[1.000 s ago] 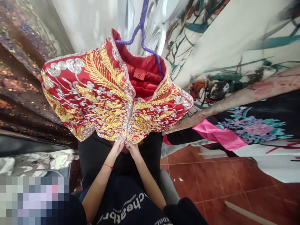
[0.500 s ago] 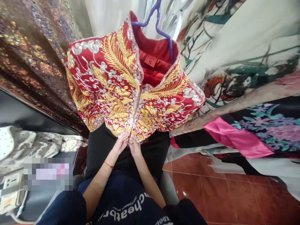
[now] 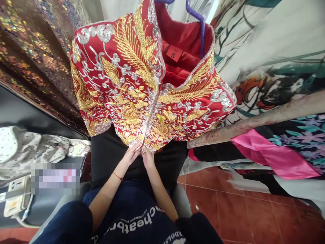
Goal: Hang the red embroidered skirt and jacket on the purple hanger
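A red jacket (image 3: 132,91) thick with gold and silver embroidery hangs on a purple hanger (image 3: 200,30). A red size tag marked S (image 3: 174,53) shows inside its collar. Both my hands meet at the bottom of the front opening. My left hand (image 3: 131,156) pinches the left hem edge, with a thin red cord round its wrist. My right hand (image 3: 147,158) pinches the right hem edge beside it. The fingertips are partly hidden under the hem. A black garment (image 3: 109,159) hangs beneath the jacket.
Sequined brown fabric (image 3: 30,61) hangs at the left. Floral printed garments (image 3: 274,67) and a pink cloth (image 3: 274,156) hang at the right. Red floor tiles (image 3: 241,210) lie below. A power strip (image 3: 17,196) and pale printed cloth (image 3: 27,152) sit at the lower left.
The view has shifted, so the jacket sits higher and further right in the frame. My hands stay pinched at the bottom hem of the front opening.
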Tool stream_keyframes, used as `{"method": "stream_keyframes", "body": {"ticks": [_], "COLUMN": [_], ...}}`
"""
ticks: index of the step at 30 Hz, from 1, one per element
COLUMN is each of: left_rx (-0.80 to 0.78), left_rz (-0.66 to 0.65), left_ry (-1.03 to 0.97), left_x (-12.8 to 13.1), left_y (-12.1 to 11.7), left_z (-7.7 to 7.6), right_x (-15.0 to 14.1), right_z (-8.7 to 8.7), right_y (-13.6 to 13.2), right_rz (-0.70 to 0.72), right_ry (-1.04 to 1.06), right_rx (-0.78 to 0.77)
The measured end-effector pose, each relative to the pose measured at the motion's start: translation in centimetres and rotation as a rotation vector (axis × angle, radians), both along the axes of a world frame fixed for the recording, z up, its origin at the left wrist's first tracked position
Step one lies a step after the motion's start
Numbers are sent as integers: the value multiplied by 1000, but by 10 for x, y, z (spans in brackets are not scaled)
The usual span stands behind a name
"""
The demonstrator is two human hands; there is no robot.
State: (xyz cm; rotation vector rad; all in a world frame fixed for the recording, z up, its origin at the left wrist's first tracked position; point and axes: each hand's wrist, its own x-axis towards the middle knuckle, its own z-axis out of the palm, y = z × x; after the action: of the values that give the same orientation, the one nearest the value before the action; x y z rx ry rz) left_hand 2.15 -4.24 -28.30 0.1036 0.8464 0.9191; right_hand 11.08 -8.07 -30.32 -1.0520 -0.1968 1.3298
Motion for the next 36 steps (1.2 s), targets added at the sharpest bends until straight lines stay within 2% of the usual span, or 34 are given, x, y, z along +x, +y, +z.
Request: {"method": "stream_keyframes", "body": {"ticks": [9,13,18,24,29,33,36], "left_rx": [38,56,46,87,105,164,197], "left_rz": [-49,-58,-76,-93,-99,-11,-18], "left_ry": [120,210,298,370,414,520,564], "left_x": [1,-17,-48,-67,-66,-54,-48], "left_y": [-3,-16,-33,-37,-31,-38,-43], "left_z": [1,14,30,35,33,33,31], "right_x": [2,-7,-30,-38,-35,-29,-11], "right_z": [11,21,33,32,33,36,40], "right_y": [0,-6,-18,-28,-26,-25,-30], "right_rz": [-57,-50,23,176,170,162,273], "right_ry": [2,7,-20,-99,-96,-122,-146], "right_rx": [-14,-12,-3,-60,-90,-116,-162]}}
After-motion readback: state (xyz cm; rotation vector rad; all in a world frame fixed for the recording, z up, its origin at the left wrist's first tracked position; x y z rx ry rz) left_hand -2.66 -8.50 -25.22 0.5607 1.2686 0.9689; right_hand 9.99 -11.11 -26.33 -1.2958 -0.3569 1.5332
